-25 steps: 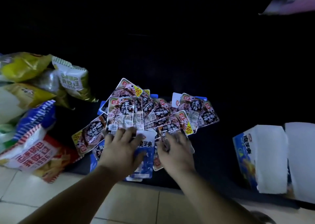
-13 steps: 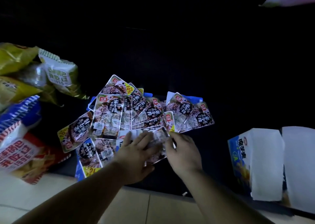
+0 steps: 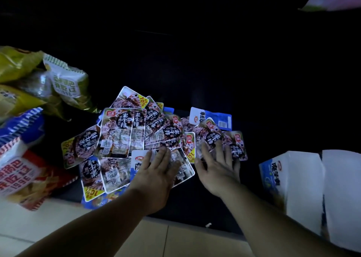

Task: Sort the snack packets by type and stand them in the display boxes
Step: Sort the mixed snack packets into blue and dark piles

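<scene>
A: Biggest first. The puffy crisp bags on the left lean toward the heap, and I'd guess one nudge slumps them over it.

B: And the display box?

A: Stiff blue-and-white card, on the right and well apart from the heap. I cannot tell which way its mouth faces.

B: The snack packets?

A: A loose, overlapping heap on the dark surface, between the bags and the box. They are flat rectangles of glossy film, likely slick on each other. A careless sweep could bury the few blue packets among the brown ones.

B: Hands?

A: The left hand lies flat, its fingers straight and spread, pressing on packets and gripping none. The right hand is equally spread, fingertips resting on a packet.
</scene>
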Demonstrator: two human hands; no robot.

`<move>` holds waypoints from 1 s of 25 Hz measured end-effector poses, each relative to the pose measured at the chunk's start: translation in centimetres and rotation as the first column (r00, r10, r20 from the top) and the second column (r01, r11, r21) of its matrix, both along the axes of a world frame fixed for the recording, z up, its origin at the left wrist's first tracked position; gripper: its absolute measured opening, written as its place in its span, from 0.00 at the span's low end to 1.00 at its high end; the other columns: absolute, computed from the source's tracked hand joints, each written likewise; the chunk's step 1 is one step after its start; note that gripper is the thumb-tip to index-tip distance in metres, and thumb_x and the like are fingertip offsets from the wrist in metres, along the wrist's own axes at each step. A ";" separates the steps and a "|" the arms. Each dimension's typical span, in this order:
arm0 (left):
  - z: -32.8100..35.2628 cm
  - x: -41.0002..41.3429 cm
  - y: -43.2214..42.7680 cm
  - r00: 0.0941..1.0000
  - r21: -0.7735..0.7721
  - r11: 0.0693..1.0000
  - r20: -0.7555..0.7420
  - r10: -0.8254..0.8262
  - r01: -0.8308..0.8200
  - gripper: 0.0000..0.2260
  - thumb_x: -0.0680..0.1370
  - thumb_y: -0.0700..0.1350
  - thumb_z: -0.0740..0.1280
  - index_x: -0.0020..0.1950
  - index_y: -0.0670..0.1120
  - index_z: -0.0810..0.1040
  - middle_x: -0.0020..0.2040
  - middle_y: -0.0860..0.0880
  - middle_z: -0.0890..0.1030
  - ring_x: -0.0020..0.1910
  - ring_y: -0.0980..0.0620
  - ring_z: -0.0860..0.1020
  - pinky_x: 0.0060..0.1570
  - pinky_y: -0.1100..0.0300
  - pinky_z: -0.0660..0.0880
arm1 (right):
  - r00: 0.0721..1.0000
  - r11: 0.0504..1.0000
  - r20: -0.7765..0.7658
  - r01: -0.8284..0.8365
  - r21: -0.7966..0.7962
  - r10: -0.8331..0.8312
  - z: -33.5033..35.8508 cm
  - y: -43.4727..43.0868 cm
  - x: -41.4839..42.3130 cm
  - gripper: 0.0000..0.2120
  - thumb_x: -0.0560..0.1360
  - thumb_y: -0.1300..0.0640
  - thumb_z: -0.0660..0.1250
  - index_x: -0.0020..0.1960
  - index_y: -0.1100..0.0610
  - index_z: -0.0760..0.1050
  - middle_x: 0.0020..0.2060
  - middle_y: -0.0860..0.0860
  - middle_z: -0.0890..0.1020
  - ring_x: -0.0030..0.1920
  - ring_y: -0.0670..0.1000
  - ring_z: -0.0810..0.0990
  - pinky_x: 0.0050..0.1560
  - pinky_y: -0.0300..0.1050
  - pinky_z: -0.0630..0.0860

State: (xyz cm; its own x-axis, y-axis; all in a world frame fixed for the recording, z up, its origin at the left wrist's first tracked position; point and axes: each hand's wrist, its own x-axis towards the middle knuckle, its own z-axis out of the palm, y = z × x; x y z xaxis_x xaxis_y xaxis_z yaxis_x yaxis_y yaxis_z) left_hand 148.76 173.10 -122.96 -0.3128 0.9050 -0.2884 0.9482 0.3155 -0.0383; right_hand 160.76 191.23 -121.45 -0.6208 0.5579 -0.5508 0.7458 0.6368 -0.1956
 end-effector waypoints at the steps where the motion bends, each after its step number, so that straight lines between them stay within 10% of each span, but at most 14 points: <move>1: -0.1 0.3 0.0 1.000 0.013 1.000 0.011 -0.008 0.008 0.30 0.75 0.53 0.61 0.77 0.46 0.69 0.76 0.33 0.66 0.77 0.34 0.62 0.71 0.31 0.63 | 0.999 0.998 0.024 -0.028 0.054 0.026 -0.1 -0.4 0.9 0.31 0.81 0.31 0.39 0.80 0.36 0.35 0.81 0.49 0.33 0.80 0.57 0.31 0.77 0.64 0.34; 4: 0.3 1.9 0.4 0.999 -0.005 1.000 -0.040 0.003 -0.003 0.32 0.82 0.53 0.52 0.83 0.46 0.44 0.81 0.35 0.41 0.80 0.35 0.38 0.77 0.35 0.38 | 0.996 0.973 -0.035 -0.073 0.221 0.083 0.0 -1.0 3.8 0.29 0.81 0.32 0.41 0.80 0.37 0.56 0.76 0.54 0.60 0.76 0.58 0.55 0.77 0.63 0.47; 8: 0.4 4.7 1.8 0.998 0.016 0.999 0.039 -0.048 0.047 0.29 0.83 0.56 0.50 0.83 0.50 0.47 0.82 0.37 0.45 0.81 0.33 0.42 0.78 0.36 0.39 | 0.962 0.908 -0.245 -0.005 0.420 0.119 0.6 -0.2 5.8 0.26 0.80 0.37 0.50 0.56 0.48 0.84 0.55 0.53 0.74 0.59 0.58 0.70 0.57 0.56 0.74; 13: 0.6 4.4 1.6 0.986 0.048 0.993 0.117 -0.116 0.111 0.28 0.81 0.62 0.54 0.81 0.64 0.51 0.83 0.40 0.47 0.80 0.35 0.49 0.77 0.35 0.52 | 0.984 0.994 -0.178 0.001 0.109 0.018 2.0 0.9 5.8 0.27 0.80 0.35 0.55 0.77 0.42 0.64 0.77 0.49 0.60 0.76 0.55 0.58 0.63 0.54 0.73; 18: 0.1 4.8 3.0 0.990 0.072 0.997 0.132 -0.047 0.038 0.28 0.78 0.62 0.58 0.77 0.56 0.67 0.74 0.32 0.70 0.71 0.30 0.71 0.69 0.35 0.70 | 0.962 0.991 -0.241 -0.118 0.058 0.128 2.0 0.5 6.6 0.34 0.77 0.32 0.59 0.80 0.36 0.55 0.79 0.42 0.45 0.80 0.53 0.45 0.76 0.57 0.62; 21: 0.7 6.2 5.5 0.962 0.148 0.989 0.269 -0.045 0.005 0.29 0.77 0.60 0.59 0.77 0.51 0.69 0.75 0.40 0.71 0.71 0.37 0.72 0.72 0.42 0.68 | 0.964 0.986 -0.211 -0.167 0.000 0.163 1.8 1.2 6.8 0.35 0.78 0.34 0.59 0.80 0.32 0.46 0.81 0.40 0.36 0.79 0.48 0.30 0.79 0.64 0.42; 25: 2.0 1.0 6.2 0.998 0.136 0.989 0.036 -0.054 0.049 0.33 0.79 0.49 0.62 0.82 0.52 0.54 0.83 0.45 0.51 0.82 0.42 0.52 0.80 0.41 0.51 | 0.985 0.993 -0.134 -0.115 -0.033 0.109 1.1 1.4 6.7 0.41 0.75 0.26 0.58 0.80 0.32 0.41 0.80 0.40 0.35 0.79 0.50 0.27 0.77 0.69 0.36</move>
